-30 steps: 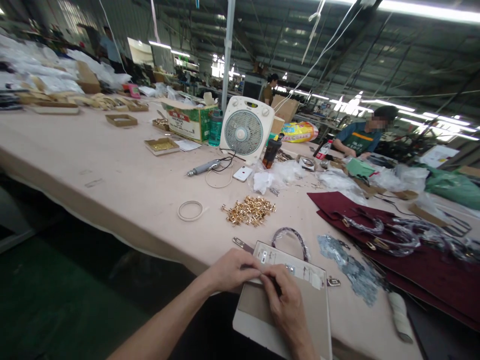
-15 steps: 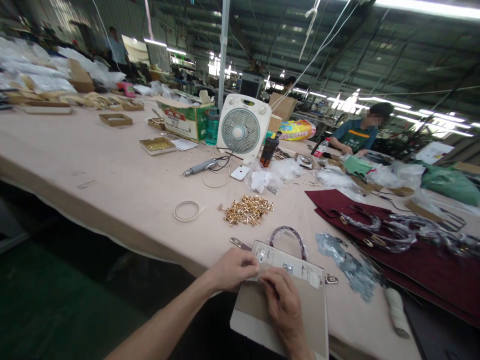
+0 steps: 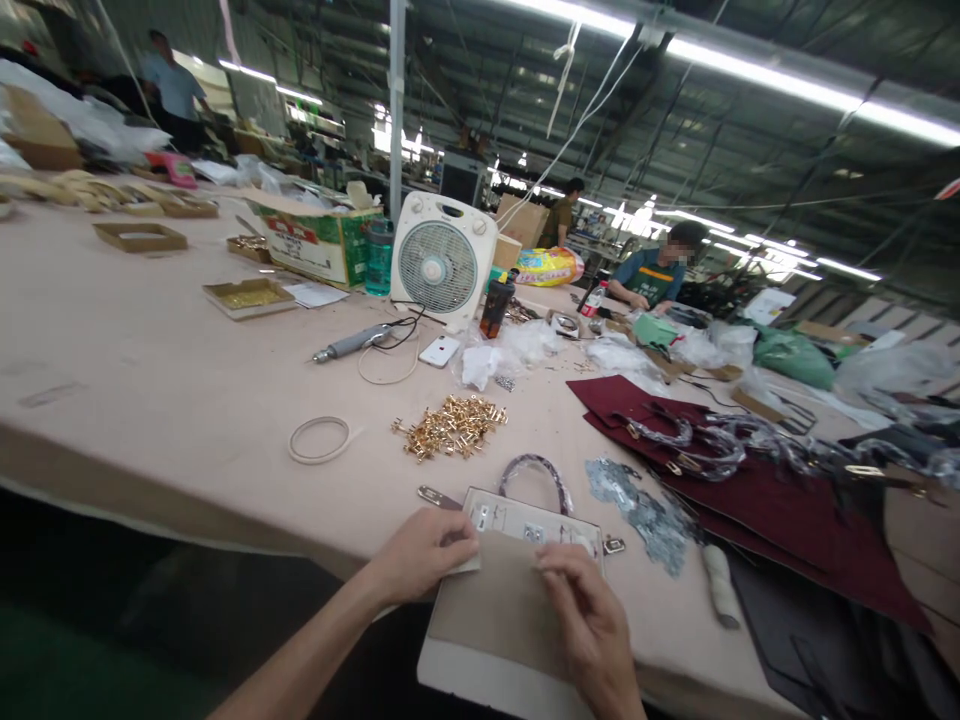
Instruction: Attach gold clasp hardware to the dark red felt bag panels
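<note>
- Well apart from each other, with the pale bag panel (image 3: 480, 676) between and beneath: left hand (image 3: 420, 550) bent over its upper left edge, right hand (image 3: 589, 610) curled over its right part.
- Drawn close, thumb to fingers, in each hand. At the left fingertips, apparently a small pale strip (image 3: 468, 566); hard to tell whether pinched or only touched. Also hard to tell whether anything sits between the right fingertips.
- Just ahead of the fingertips, along the panel's top band: small metal plates (image 3: 534, 533). Farther ahead: a film-wrapped handle (image 3: 555, 473), arched out over the table (image 3: 225, 400).
- Likely risk below the hands: slipping or tilting of the panel, caused by its near end jutting past the table edge.
- Possible between the hands: a crease or crooked edge in the tan face (image 3: 495, 600), from uneven pulling or pressing on the two sides.
- Straight ahead of the left hand: a loose heap of gold studs (image 3: 454, 428), easily scattered by a stray reach.
- Ahead and right of the right hand: grey metal pieces (image 3: 637, 510) near a metal clasp (image 3: 613, 545), liable to snag or scratch during a sideways shift.
</note>
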The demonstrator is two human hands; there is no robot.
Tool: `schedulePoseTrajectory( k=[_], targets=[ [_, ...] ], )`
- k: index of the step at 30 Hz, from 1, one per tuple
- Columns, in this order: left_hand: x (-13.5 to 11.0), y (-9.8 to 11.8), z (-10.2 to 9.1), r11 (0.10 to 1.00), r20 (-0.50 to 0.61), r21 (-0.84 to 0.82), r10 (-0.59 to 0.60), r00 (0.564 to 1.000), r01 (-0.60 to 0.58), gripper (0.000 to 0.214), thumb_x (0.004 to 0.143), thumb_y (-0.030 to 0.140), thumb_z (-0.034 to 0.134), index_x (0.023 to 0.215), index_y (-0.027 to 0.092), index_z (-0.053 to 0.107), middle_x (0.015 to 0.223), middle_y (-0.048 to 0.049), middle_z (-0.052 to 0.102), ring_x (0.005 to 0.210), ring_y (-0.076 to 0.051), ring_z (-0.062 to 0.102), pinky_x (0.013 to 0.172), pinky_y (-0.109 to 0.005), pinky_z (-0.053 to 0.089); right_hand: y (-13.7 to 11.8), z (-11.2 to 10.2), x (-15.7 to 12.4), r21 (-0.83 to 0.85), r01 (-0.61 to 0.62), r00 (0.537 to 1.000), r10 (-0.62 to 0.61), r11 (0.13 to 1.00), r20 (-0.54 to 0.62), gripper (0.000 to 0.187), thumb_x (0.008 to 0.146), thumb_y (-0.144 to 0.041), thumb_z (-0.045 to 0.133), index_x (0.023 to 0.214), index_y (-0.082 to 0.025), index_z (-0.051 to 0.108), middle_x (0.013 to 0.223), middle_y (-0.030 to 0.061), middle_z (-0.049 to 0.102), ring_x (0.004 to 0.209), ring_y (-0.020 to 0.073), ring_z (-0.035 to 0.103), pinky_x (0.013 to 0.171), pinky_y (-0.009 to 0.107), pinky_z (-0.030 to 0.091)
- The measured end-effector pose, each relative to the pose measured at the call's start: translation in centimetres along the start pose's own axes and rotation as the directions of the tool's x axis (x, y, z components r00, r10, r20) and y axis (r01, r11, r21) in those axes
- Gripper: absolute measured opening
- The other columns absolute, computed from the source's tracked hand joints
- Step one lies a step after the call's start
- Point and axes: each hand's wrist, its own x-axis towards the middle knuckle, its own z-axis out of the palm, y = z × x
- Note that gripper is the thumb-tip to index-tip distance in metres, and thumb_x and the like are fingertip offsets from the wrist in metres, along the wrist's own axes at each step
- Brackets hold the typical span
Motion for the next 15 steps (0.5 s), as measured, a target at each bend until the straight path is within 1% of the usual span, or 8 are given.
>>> schedulePoseTrajectory(
  k=[2, 4, 8, 12, 15],
  targets=[
    [0.0, 0.0, 0.0, 1.0, 0.006, 0.005, 0.019, 1.0, -0.019, 0.025, 0.09, 0.035, 0.059, 0.082, 0.017, 0.073, 0.078, 0.0007, 0.066, 0.076, -0.016, 0.056, 0.067, -0.022, 0.039, 0.8, -1.0, 1.3, -0.095, -0.099, 0.991, 0.09, 0.991, -0.094, 0.018, 0.104, -0.036, 0.059, 0.1, -0.026, 0.073, 0.12, 0.0091, 0.068, 0.12, 0.0261, 0.063, 0.103, 0.04, 0.052],
    [0.1, 0.0, -0.1, 1.0, 0.016, 0.002, 0.03, 0.999, -0.03, 0.025, 0.092, 0.035, 0.058, 0.082, 0.017, 0.073, 0.079, 0.0005, 0.067, 0.078, -0.016, 0.057, 0.069, -0.022, 0.039, 1.3, -1.3, 2.4, -0.14, -0.149, 0.984, 0.133, 0.979, -0.115, 0.022, 0.102, -0.041, 0.06, 0.097, -0.025, 0.074, 0.13, 0.0102, 0.064, 0.126, 0.0278, 0.059, 0.108, 0.043, 0.048],
    [0.2, -0.1, -0.1, 1.0, 0.036, -0.008, 0.026, 0.999, -0.026, 0.025, 0.092, 0.035, 0.06, 0.081, 0.017, 0.072, 0.077, 0.0013, 0.065, 0.076, -0.016, 0.056, 0.068, -0.022, 0.038, 1.9, -0.8, 3.6, -0.156, -0.182, 0.981, 0.169, 0.971, -0.092, 0.026, 0.102, -0.042, 0.06, 0.092, -0.024, 0.075, 0.135, 0.011, 0.061, 0.13, 0.0293, 0.056, 0.11, 0.046, 0.046],
    [0.2, -0.1, -0.1, 1.0, 0.027, -0.004, 0.018, 0.999, -0.018, 0.023, 0.091, 0.035, 0.061, 0.08, 0.017, 0.071, 0.076, 0.0016, 0.063, 0.075, -0.015, 0.055, 0.066, -0.023, 0.036, 2.4, -0.2, 3.8, -0.162, -0.192, 0.981, 0.185, 0.968, -0.056, 0.027, 0.101, -0.044, 0.061, 0.088, -0.024, 0.075, 0.133, 0.0111, 0.062, 0.13, 0.0308, 0.057, 0.111, 0.048, 0.045],
    [0.1, 0.1, -0.1, 1.0, 0.022, 0.001, 0.016, 1.0, -0.016, 0.023, 0.091, 0.034, 0.061, 0.079, 0.017, 0.071, 0.075, 0.0017, 0.063, 0.074, -0.015, 0.054, 0.066, -0.023, 0.035, 2.7, -0.1, 4.0, -0.167, -0.208, 0.978, 0.207, 0.964, -0.023, 0.027, 0.1, -0.045, 0.062, 0.089, -0.025, 0.076, 0.134, 0.0116, 0.061, 0.131, 0.0319, 0.056, 0.112, 0.051, 0.042]
  ],
)
